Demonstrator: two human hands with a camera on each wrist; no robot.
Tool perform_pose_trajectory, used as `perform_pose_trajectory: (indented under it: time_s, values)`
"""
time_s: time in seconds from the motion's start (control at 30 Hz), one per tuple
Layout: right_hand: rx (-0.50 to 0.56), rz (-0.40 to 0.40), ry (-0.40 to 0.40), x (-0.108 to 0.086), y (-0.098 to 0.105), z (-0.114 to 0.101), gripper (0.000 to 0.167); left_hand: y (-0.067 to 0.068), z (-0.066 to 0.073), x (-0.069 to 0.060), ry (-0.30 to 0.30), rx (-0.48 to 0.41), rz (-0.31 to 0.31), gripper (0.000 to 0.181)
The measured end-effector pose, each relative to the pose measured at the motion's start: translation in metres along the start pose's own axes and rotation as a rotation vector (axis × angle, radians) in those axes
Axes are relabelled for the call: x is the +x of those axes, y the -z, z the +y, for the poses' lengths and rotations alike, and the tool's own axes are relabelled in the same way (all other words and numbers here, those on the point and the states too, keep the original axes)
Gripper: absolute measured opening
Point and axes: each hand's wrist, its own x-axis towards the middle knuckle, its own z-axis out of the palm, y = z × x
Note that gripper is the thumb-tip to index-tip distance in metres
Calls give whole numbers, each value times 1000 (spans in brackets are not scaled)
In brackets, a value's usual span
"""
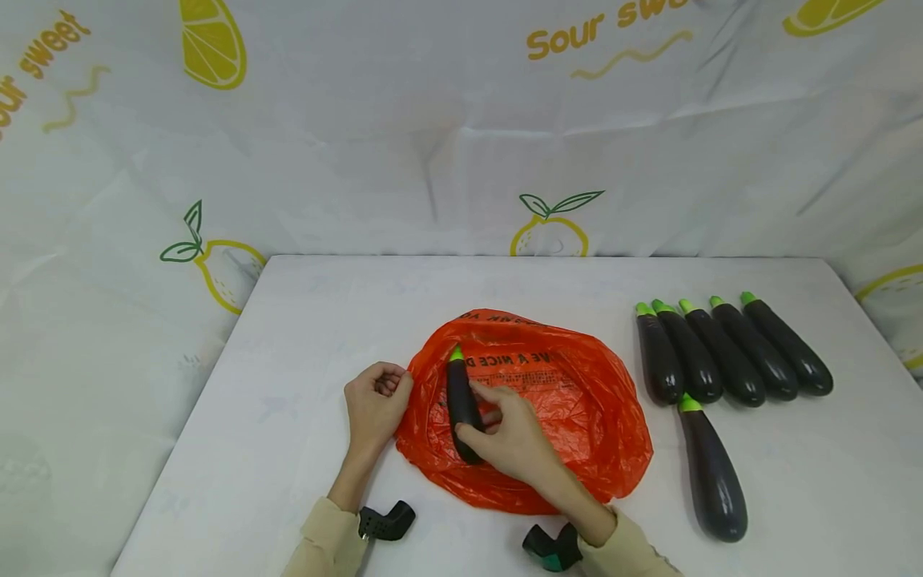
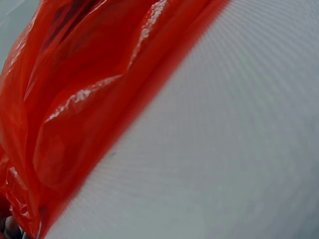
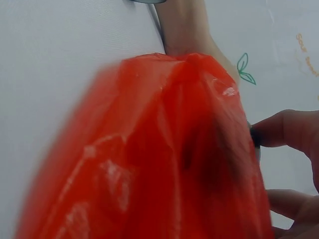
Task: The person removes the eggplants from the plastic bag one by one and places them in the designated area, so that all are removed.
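Note:
A red plastic bag [image 1: 613, 401] with printed lettering lies spread on the table, its mouth facing up. At its left rim my left hand [image 1: 376, 405] pinches the plastic with curled fingers. My right hand [image 1: 512, 437] holds a dark eggplant [image 1: 460, 393] with a green stem end, between thumb and fingers, over the left part of the bag's opening. In the left wrist view the red plastic [image 2: 99, 89] fills the upper left. The bag's side [image 3: 149, 149] covers most of the held eggplant in the right wrist view, where the right fingers [image 3: 294, 130] show at the right.
Several eggplants [image 1: 735, 357] lie side by side at the table's right, stems away from me. One more eggplant [image 1: 710, 473] lies in front of them, its stem touching the row. A white cloth with lemon prints [image 1: 360, 160] hangs behind the white table [image 1: 288, 449].

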Motion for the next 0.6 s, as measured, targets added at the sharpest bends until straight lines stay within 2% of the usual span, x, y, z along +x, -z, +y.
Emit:
perform_pose_trajectory:
  time_s: [0.4, 0.6]
  values:
    - [-25, -7, -28, -7, 14, -5, 61, 1, 0, 0, 6, 2, -7, 6]
    - [-57, -16, -3, -9, 19, -4, 61, 1, 1, 0, 7, 4, -4, 6]
